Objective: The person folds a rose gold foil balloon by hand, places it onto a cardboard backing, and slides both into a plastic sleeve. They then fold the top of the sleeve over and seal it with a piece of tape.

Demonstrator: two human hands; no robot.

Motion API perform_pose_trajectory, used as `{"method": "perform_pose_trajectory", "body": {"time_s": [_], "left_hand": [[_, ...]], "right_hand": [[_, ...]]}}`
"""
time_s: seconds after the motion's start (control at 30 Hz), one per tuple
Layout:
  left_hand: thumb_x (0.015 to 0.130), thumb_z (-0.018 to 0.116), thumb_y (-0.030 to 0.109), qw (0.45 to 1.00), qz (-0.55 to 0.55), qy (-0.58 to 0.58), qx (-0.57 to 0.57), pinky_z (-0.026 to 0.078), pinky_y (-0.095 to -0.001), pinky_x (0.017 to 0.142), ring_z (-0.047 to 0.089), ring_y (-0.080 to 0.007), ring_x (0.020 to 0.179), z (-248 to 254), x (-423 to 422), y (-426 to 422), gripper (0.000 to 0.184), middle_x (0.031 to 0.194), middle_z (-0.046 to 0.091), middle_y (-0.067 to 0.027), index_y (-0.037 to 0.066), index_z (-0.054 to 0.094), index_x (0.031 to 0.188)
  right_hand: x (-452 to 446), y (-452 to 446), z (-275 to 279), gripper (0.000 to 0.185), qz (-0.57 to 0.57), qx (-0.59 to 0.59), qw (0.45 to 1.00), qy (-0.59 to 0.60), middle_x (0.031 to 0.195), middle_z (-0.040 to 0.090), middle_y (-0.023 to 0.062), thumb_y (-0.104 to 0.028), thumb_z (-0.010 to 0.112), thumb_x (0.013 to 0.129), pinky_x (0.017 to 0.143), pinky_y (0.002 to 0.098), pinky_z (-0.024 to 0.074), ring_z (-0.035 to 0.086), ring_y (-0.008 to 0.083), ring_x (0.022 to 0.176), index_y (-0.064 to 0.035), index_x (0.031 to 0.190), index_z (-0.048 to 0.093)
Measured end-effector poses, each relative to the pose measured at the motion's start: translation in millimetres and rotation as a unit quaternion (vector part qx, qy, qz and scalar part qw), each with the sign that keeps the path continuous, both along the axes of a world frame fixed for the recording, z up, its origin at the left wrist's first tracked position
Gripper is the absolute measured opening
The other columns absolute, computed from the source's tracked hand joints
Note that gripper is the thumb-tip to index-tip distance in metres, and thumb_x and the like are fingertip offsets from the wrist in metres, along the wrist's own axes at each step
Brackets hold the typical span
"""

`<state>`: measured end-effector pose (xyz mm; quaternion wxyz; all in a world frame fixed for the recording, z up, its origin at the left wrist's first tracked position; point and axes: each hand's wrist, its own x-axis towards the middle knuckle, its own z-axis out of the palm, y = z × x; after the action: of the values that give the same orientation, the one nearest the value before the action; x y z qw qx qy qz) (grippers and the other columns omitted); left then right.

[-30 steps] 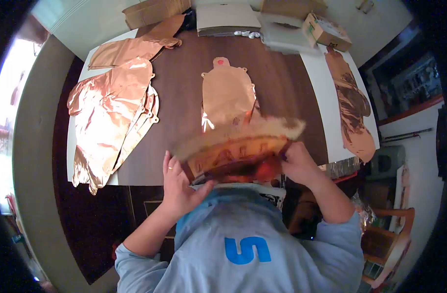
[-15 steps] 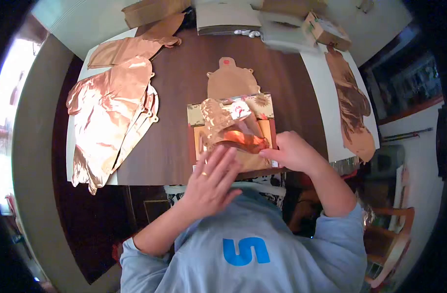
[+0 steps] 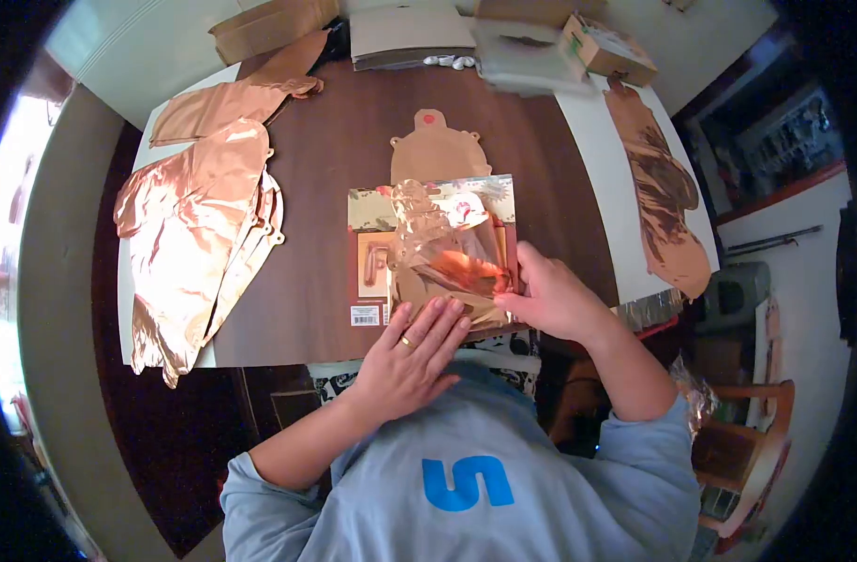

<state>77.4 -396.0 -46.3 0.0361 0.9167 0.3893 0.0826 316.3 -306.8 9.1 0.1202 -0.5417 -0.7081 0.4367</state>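
Note:
A printed card with a barcode lies on the dark table near its front edge. On top of it rests a folded copper foil balloon with a shiny, crumpled surface. My left hand, a ring on one finger, lies with stretched fingers on the foil's lower edge. At the right edge of the card, my right hand pinches the card and foil between thumb and fingers. Beyond the card, a flat copper foil piece with a red dot on its tab is partly covered by the card.
Large copper foil sheets are stacked on the left, with more foil behind them. Another foil piece lies at the right. At the back stand a white box stack, a clear plastic bag and a small cardboard box.
The card has come down flat onto the table, over the middle foil piece. My left hand has moved from the card's left side to the foil's lower edge. The view has shifted slightly.

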Motion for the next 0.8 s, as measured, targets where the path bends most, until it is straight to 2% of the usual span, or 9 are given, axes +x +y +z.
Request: {"method": "perform_pose_trajectory", "body": {"time_s": [0.07, 0.17, 0.27, 0.37, 0.47, 0.6, 0.7, 0.8], "left_hand": [[0.081, 0.067, 0.051, 1.000, -0.002, -0.005, -0.012, 0.020, -0.0529, 0.119, 0.029, -0.0332, 0.147, 3, -1, 1, 0.090, 0.158, 0.034, -0.0152, 0.005, 0.035, 0.151], [0.080, 0.068, 0.049, 0.999, -0.002, -0.018, -0.032, 0.020, -0.0530, 0.119, 0.030, -0.0335, 0.146, 5, -2, 3, 0.090, 0.157, 0.035, -0.0150, 0.004, 0.035, 0.151], [0.080, 0.069, 0.048, 0.999, -0.009, -0.018, -0.031, 0.021, -0.0530, 0.119, 0.031, -0.0338, 0.146, 10, -3, 4, 0.090, 0.156, 0.036, -0.0147, 0.004, 0.036, 0.150], [0.080, 0.070, 0.049, 0.999, -0.009, -0.023, -0.029, 0.020, -0.0531, 0.119, 0.031, -0.0341, 0.146, 8, -2, 4, 0.090, 0.156, 0.036, -0.0150, 0.004, 0.036, 0.150], [0.079, 0.070, 0.050, 0.999, -0.009, -0.007, -0.030, 0.019, -0.0531, 0.120, 0.029, -0.0339, 0.146, 9, -2, 5, 0.091, 0.157, 0.035, -0.0149, 0.004, 0.036, 0.150], [0.079, 0.070, 0.050, 0.999, -0.005, 0.003, -0.032, 0.018, -0.0532, 0.120, 0.027, -0.0338, 0.147, 8, -2, 5, 0.092, 0.158, 0.032, -0.0149, 0.005, 0.035, 0.151], [0.079, 0.070, 0.050, 0.999, -0.008, 0.002, -0.033, 0.018, -0.0535, 0.120, 0.027, -0.0340, 0.147, 8, -1, 5, 0.093, 0.158, 0.031, -0.0156, 0.005, 0.034, 0.152], [0.079, 0.070, 0.050, 0.999, -0.011, 0.005, -0.034, 0.018, -0.0538, 0.120, 0.027, -0.0343, 0.147, 8, -2, 4, 0.094, 0.158, 0.031, -0.0164, 0.005, 0.033, 0.152]], "right_hand": [[0, 1, -1, 0.039, 0.006, 0.003, 1.000, -0.004, 0.093, 0.069, 0.0205, -0.012, 0.071, 0.083, 0.077, 0.0442, 0.0538, 0.069, 0.0368, 0.086, 0.0006, 0.111, 0.047], [0, 3, -3, 0.049, 0.005, 0.027, 1.000, -0.011, 0.085, 0.069, 0.0158, -0.012, 0.075, 0.080, 0.067, 0.0359, 0.0541, 0.069, 0.0218, 0.074, 0.0019, 0.117, 0.046], [2, 4, -2, 0.039, 0.007, 0.014, 1.000, -0.004, 0.079, 0.068, 0.0127, -0.011, 0.072, 0.084, 0.060, 0.0317, 0.0526, 0.067, 0.0169, 0.067, 0.0014, 0.113, 0.048], [5, 11, 6, 0.021, -0.051, -0.145, 0.987, 0.046, 0.072, 0.066, 0.0075, -0.012, 0.065, 0.092, 0.053, 0.0267, 0.0493, 0.062, 0.0114, 0.057, 0.0009, 0.105, 0.055], [15, 13, -5, 0.013, -0.051, -0.123, 0.988, 0.072, 0.069, 0.064, 0.0031, -0.012, 0.058, 0.097, 0.048, 0.0232, 0.0462, 0.058, 0.0082, 0.052, 0.0006, 0.095, 0.059], [30, 13, -1, 0.021, -0.042, -0.145, 0.988, 0.017, 0.067, 0.066, 0.0086, -0.017, 0.058, 0.097, 0.048, 0.0302, 0.0511, 0.064, 0.0144, 0.053, 0.0021, 0.089, 0.063], [24, 5, 7, 0.019, -0.037, -0.167, 0.985, -0.014, 0.066, 0.065, 0.0060, -0.015, 0.059, 0.097, 0.049, 0.0257, 0.0484, 0.060, 0.0106, 0.053, 0.0005, 0.086, 0.061], [21, 5, 14, 0.021, -0.012, -0.141, 0.987, -0.076, 0.063, 0.064, 0.0087, -0.017, 0.061, 0.095, 0.051, 0.0295, 0.0502, 0.063, 0.0145, 0.055, 0.0009, 0.083, 0.060]]}}
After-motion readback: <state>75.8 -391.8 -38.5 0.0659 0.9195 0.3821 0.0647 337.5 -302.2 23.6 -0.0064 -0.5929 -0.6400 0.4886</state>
